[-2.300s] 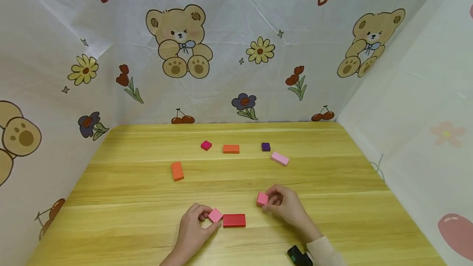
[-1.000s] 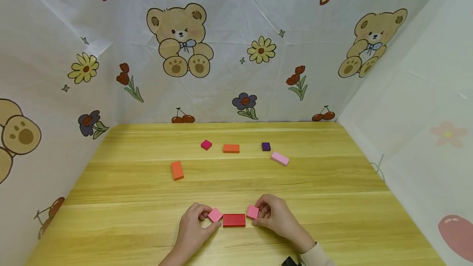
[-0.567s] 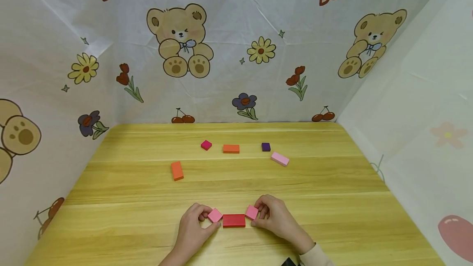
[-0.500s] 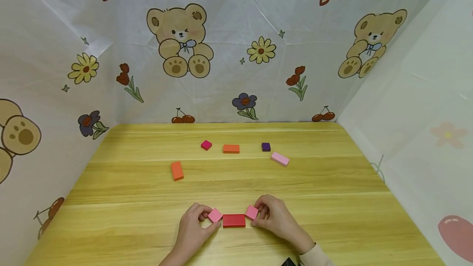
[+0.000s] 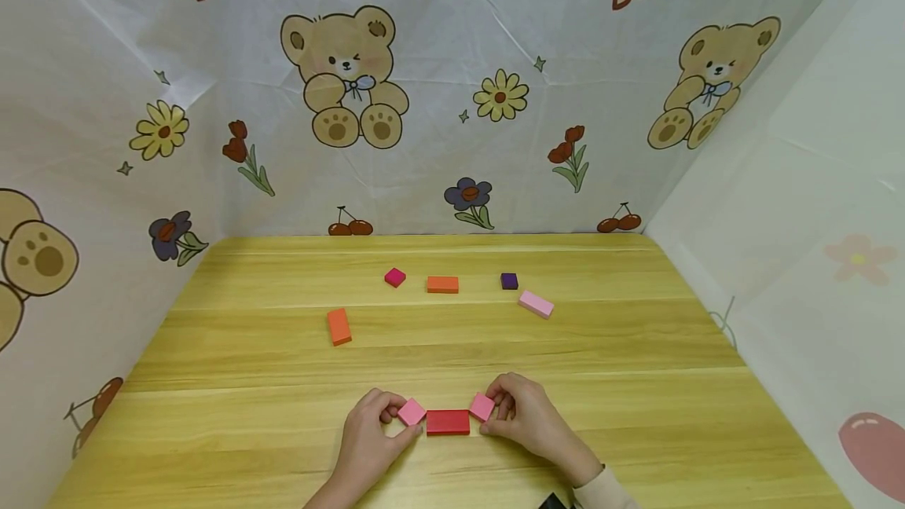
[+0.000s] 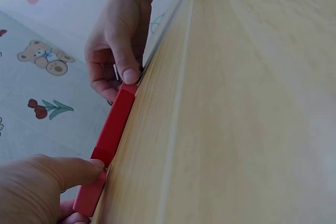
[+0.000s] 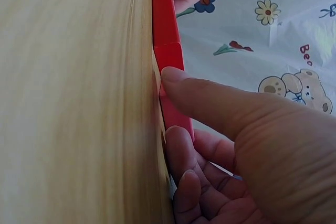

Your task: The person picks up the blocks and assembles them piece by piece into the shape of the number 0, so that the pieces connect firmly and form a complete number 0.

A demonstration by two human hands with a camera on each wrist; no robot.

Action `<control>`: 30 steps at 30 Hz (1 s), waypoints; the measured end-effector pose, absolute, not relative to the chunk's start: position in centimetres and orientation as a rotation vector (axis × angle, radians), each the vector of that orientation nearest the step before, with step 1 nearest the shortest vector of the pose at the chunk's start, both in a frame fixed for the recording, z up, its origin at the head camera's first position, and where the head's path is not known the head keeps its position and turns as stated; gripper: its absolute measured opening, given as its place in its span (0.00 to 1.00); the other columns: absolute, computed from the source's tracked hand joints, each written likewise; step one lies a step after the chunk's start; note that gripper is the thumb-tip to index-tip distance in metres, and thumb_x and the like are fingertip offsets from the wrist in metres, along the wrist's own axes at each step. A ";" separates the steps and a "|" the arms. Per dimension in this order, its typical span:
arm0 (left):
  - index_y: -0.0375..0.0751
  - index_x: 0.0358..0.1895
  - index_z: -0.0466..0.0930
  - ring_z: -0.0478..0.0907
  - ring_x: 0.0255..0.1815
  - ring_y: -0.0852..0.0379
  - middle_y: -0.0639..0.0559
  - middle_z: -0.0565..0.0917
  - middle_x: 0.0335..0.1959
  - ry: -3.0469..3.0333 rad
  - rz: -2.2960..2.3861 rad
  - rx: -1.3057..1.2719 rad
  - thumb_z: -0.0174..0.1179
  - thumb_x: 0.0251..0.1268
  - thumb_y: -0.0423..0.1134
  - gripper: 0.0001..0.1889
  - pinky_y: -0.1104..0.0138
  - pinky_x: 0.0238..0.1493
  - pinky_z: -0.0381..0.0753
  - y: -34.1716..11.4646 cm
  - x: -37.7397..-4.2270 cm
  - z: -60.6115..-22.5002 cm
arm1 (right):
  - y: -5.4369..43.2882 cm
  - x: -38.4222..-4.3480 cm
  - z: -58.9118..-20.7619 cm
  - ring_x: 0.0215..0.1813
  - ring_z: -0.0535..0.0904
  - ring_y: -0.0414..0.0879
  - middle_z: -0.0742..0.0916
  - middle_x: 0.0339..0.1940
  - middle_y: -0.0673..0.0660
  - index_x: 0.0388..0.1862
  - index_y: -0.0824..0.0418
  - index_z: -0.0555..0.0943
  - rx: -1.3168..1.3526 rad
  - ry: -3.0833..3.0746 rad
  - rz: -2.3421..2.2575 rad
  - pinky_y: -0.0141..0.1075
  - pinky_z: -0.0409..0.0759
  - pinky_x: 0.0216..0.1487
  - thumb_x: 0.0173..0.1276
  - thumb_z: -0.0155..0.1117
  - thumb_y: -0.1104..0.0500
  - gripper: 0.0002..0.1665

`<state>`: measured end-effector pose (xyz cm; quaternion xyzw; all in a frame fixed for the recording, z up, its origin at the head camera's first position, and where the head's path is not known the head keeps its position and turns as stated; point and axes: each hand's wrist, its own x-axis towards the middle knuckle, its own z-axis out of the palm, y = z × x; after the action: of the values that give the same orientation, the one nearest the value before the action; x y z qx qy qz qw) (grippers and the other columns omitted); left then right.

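Note:
A red rectangular block (image 5: 448,422) lies flat near the front of the wooden table. At its left end my left hand (image 5: 371,438) pinches a pink square block (image 5: 412,412) between thumb and fingers. My right hand (image 5: 529,421) pinches a second pink block (image 5: 482,407) at the right end. Both pink blocks are turned at an angle, a corner of each right at the red block's upper corners. In the left wrist view the red block (image 6: 114,127) runs in a row between the two hands. The right thumb (image 7: 176,74) lies over the block joint in the right wrist view.
Farther back on the table (image 5: 269,383) lie a magenta block (image 5: 395,278), two orange blocks (image 5: 442,285), a dark purple block (image 5: 509,281) and a light pink block (image 5: 536,304). A bear-print cloth (image 5: 424,171) stands behind the table. A black device shows by the right wrist.
The right hand has moved left and toward the front with its pink block, bringing it against the red block's right end and turning it. The left hand has stayed in place.

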<state>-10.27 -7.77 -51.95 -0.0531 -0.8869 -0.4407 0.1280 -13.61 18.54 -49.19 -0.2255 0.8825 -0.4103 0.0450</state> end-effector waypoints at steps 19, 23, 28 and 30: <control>0.48 0.30 0.82 0.67 0.28 0.70 0.64 0.73 0.26 -2.579 -1.268 -0.155 0.81 0.36 0.37 0.16 0.75 0.32 0.72 -7.7 -10.3 -51.9 | 18.8 -13.7 -49.2 0.27 0.75 0.32 0.81 0.29 0.50 0.39 0.61 0.79 -0.709 2.668 -1.262 0.27 0.77 0.28 0.48 0.81 0.59 0.22; 0.48 0.30 0.82 0.67 0.28 0.70 0.64 0.73 0.26 -2.586 -1.269 -0.152 0.81 0.36 0.39 0.16 0.74 0.32 0.72 -7.7 -10.3 -52.0 | 19.1 -13.7 -49.1 0.28 0.76 0.34 0.81 0.30 0.50 0.40 0.60 0.79 -0.727 2.660 -1.262 0.27 0.77 0.29 0.47 0.82 0.59 0.23; 0.48 0.31 0.82 0.68 0.29 0.70 0.64 0.73 0.26 -2.591 -1.268 -0.151 0.81 0.37 0.39 0.16 0.75 0.32 0.73 -7.7 -10.3 -52.1 | 19.4 -13.8 -49.0 0.30 0.79 0.38 0.82 0.34 0.52 0.42 0.60 0.79 -0.732 2.637 -1.285 0.27 0.78 0.29 0.47 0.81 0.62 0.24; 0.48 0.30 0.82 0.68 0.29 0.70 0.64 0.73 0.26 -2.591 -1.267 -0.150 0.81 0.37 0.39 0.16 0.75 0.32 0.72 -7.7 -10.3 -52.1 | 19.5 -13.8 -48.9 0.31 0.79 0.39 0.83 0.35 0.53 0.43 0.61 0.79 -0.731 2.626 -1.293 0.27 0.78 0.29 0.47 0.81 0.63 0.24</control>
<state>-10.29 -7.75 -52.10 -0.0514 -0.8900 -0.4351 0.1266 -13.81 19.48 -48.90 -0.2419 0.8687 -0.4278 0.0621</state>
